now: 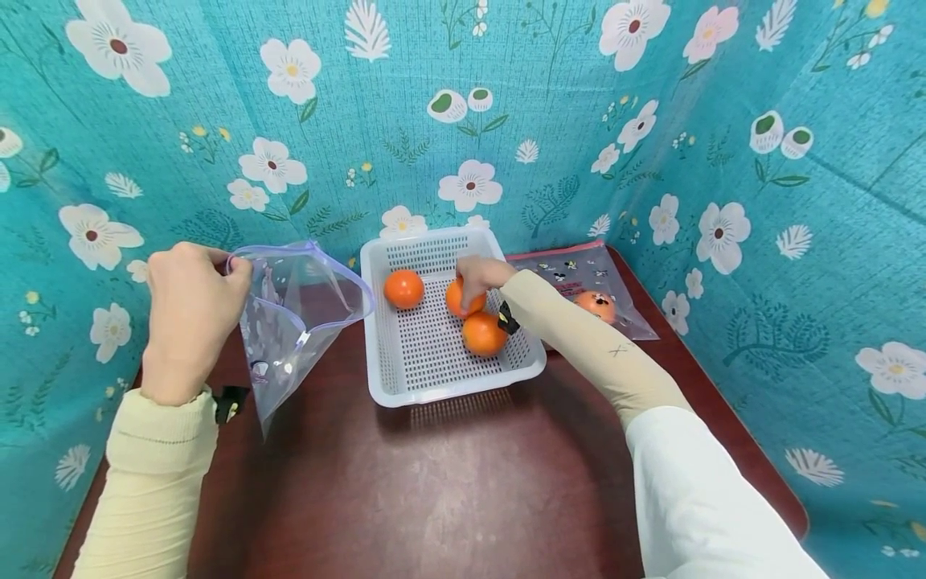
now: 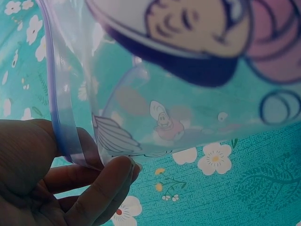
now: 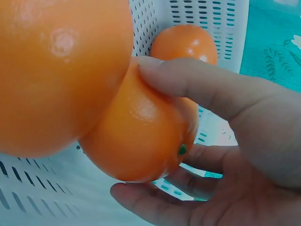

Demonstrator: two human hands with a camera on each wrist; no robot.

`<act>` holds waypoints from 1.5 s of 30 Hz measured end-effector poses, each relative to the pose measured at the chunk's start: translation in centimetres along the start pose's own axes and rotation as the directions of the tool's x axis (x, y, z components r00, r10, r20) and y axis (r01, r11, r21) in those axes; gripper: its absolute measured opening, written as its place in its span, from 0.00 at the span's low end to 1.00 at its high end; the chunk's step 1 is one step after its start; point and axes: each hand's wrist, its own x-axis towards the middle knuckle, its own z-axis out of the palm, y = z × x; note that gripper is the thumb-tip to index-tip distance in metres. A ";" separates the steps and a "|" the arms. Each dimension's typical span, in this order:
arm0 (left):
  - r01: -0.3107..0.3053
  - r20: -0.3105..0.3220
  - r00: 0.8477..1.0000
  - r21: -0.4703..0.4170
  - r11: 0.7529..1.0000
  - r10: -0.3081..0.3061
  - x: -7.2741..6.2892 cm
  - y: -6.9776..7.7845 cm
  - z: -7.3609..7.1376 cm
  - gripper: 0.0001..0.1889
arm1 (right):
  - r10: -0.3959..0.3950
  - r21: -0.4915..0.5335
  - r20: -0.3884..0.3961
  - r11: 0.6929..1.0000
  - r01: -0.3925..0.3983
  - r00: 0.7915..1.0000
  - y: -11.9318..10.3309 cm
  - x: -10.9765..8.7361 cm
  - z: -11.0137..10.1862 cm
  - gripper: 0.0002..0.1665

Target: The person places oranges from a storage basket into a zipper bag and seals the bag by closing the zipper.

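My left hand (image 1: 190, 314) pinches the rim of a clear zip bag (image 1: 285, 322), which hangs above the table with its purple-edged mouth spread. In the left wrist view the thumb and fingers (image 2: 101, 188) hold one corner by the zip strip; cartoon prints show on the film. My right hand (image 1: 481, 277) reaches into a white plastic basket (image 1: 415, 398) and grips an orange (image 3: 141, 127), thumb on top and fingers around its far side. A second orange (image 1: 485, 334) lies in front of it, and another orange fruit (image 1: 403, 289) sits at the basket's left.
To the right of the basket, partly behind my right forearm, lies another printed zip bag (image 1: 629, 310) with a red strip and an orange fruit (image 1: 596, 305) inside. The dark red-brown table (image 1: 463, 482) is bordered by flowered teal cloth (image 1: 470, 121) behind and at the sides.
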 end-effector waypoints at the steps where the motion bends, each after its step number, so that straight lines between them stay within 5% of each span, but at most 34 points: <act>1: -0.002 -0.002 1.000 -0.001 1.000 0.002 0.0 0.0 0.0 0.24 | -0.013 -0.058 -0.009 0.998 0.012 1.000 -0.1 0.2 -0.1 0.33; 5: -0.006 -0.001 1.000 -0.007 1.000 0.006 -0.1 -0.1 0.1 0.24 | -0.065 -0.199 -0.037 0.978 0.056 0.997 -0.2 0.7 -0.5 0.40; 12: 0.005 0.006 1.000 -0.009 1.000 -0.005 -0.1 -0.2 0.3 0.24 | -0.137 -0.167 -0.097 0.979 0.119 0.986 -0.7 0.5 -1.4 0.40; 21: 0.010 0.012 1.000 -0.009 1.000 -0.010 -0.2 -0.7 0.4 0.23 | -0.291 -0.090 -0.177 0.956 0.279 0.940 -2.7 -1.1 -2.3 0.42; 35: 0.024 0.024 0.999 -0.002 1.000 -0.024 -0.2 -0.2 0.5 0.22 | -0.503 -0.137 -0.280 0.864 0.485 0.817 -6.8 -5.1 -3.0 0.44; 45: -0.014 0.005 1.000 -0.013 1.000 0.014 0.2 -0.4 0.9 0.23 | -0.581 -0.140 -0.410 0.801 0.582 0.703 -9.0 -7.4 -2.7 0.41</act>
